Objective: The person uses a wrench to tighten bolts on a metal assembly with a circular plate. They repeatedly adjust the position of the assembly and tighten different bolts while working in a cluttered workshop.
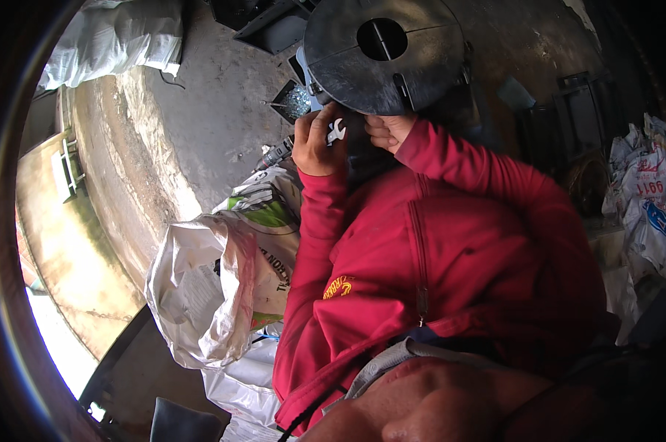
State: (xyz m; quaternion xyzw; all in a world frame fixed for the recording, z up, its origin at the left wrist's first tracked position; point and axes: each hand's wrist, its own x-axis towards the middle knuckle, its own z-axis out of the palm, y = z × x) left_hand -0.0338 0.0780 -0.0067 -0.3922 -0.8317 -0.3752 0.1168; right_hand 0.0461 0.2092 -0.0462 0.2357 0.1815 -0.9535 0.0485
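Under disc (347, 66) rim, hands (314, 144) crowded, small wrench (336, 131) gripped

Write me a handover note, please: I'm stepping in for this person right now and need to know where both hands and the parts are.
Left hand: raised, gripping a small silvery wrench, its open jaw showing just under the rim of the dark round disc.
Right hand: closed into a loose fist against the underside of the disc; what it holds, if anything, is hidden.
Disc: flat, with a round centre hole and a slot, standing in front of the chest.
Done or left: cannot tell whether any fastener is tight or loose.
Nearby: white woven sacks at the person's left.
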